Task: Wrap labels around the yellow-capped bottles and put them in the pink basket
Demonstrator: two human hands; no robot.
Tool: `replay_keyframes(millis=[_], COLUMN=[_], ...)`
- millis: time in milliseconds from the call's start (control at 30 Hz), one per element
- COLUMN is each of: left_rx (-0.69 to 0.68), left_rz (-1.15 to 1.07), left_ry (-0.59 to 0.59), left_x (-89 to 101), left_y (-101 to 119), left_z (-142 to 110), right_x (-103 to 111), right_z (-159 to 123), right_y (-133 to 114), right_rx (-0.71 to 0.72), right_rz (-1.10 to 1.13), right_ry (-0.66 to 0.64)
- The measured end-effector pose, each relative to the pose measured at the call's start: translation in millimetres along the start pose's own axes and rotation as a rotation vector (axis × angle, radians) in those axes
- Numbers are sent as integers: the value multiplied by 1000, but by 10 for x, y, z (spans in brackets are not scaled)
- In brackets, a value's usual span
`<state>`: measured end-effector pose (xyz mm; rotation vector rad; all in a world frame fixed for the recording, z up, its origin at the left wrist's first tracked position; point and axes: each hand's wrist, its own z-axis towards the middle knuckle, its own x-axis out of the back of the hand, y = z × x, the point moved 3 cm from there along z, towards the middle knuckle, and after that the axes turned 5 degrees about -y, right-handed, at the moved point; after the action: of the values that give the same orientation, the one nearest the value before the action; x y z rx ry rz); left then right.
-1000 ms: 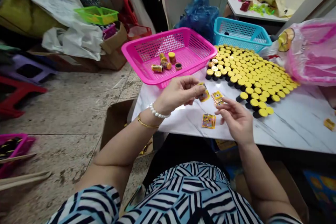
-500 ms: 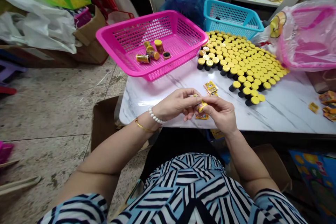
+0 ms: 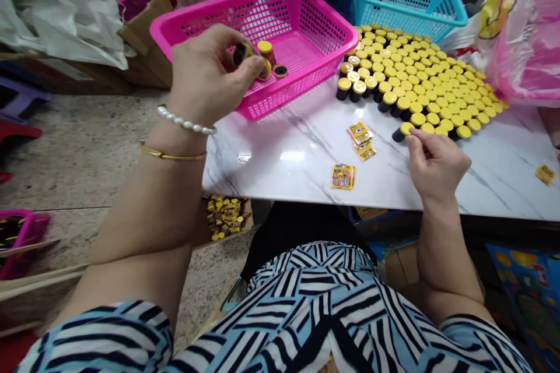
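Over the pink basket (image 3: 301, 90), my left hand (image 3: 210, 73) is closed around a small dark-ended bottle (image 3: 240, 53) with yellow on its side. Behind its fingertips, inside the basket, stands a yellow-capped labelled bottle (image 3: 265, 51); a dark-topped one (image 3: 280, 71) is beside it. My right hand (image 3: 440, 166) pinches the yellow cap of a tilted black bottle (image 3: 399, 134) at the front of a large group of yellow-capped bottles (image 3: 413, 78). Small yellow printed packets (image 3: 343, 176) lie on the table between my hands, with more packets (image 3: 361, 139) just behind.
A blue basket (image 3: 406, 3) stands behind the bottles. At the right is a pink basket in clear plastic (image 3: 531, 52), with a lone packet (image 3: 545, 174) in front of it. Below the marble-patterned table (image 3: 280, 169), a cardboard box (image 3: 227, 218) holds small yellow-topped bottles.
My hands have moved apart from the packet they held together. The left went up and left into the basket and took a bottle; the right moved right to a bottle in the group.
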<state>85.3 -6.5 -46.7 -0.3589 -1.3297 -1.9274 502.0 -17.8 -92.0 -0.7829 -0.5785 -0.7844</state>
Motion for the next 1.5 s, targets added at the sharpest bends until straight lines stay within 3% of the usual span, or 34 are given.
replay_keyframes(millis=[67, 167, 200, 267, 333, 400, 533, 700, 767, 833, 933, 1033, 1167, 1400, 1500], left_rx=[-3, -209, -318, -451, -442, -397, -401, -469, -473, -395, -212, -98, -34, -5, -30], left_rz=[235, 293, 216, 91, 70, 84, 45, -110, -176, -254, -358, -404, -463, -355, -228], left_ry=[9, 115, 36, -243, -400, -447, -355, -172, -139, -98, -18, 11, 23, -63, -88], left_x=[-87, -474, -669, -1068, -1341, -1462, -1411, -1295, -1261, -1202, -1093, -1054, -1126, -1335, -1374], left_y=[-29, 263, 395, 605, 690, 683, 666, 843, 937, 1009, 1085, 1149, 1145, 810, 721], left_z=[-36, -481, -683, -1062, -1303, -1380, -1297, -1254, -1273, -1297, -1356, -1427, -1445, -1230, -1172], right_x=[15, -86, -130, -202, -239, -239, -201, -346, -410, -443, -433, -413, -414, -606, -694], right_z=[-87, -281, -340, -429, -486, -527, -563, -483, -435, -407, -422, -477, -524, -480, -476], right_y=[-16, -155, -192, -231, -245, -262, -313, -415, -451, -462, -477, -540, -630, -619, -627], right_rx=[37, 98, 97, 64, 33, 12, -121, -331, -392, -464, -505, -440, -311, -29, 64], right_rz=[-7, 38, 57, 93, 134, 182, 304, 728, 883, 956, 897, 776, 685, 427, 228], right_ry=[-43, -161, -186, -206, -213, -212, -206, -463, -496, -424, -230, -134, -139, -301, -271])
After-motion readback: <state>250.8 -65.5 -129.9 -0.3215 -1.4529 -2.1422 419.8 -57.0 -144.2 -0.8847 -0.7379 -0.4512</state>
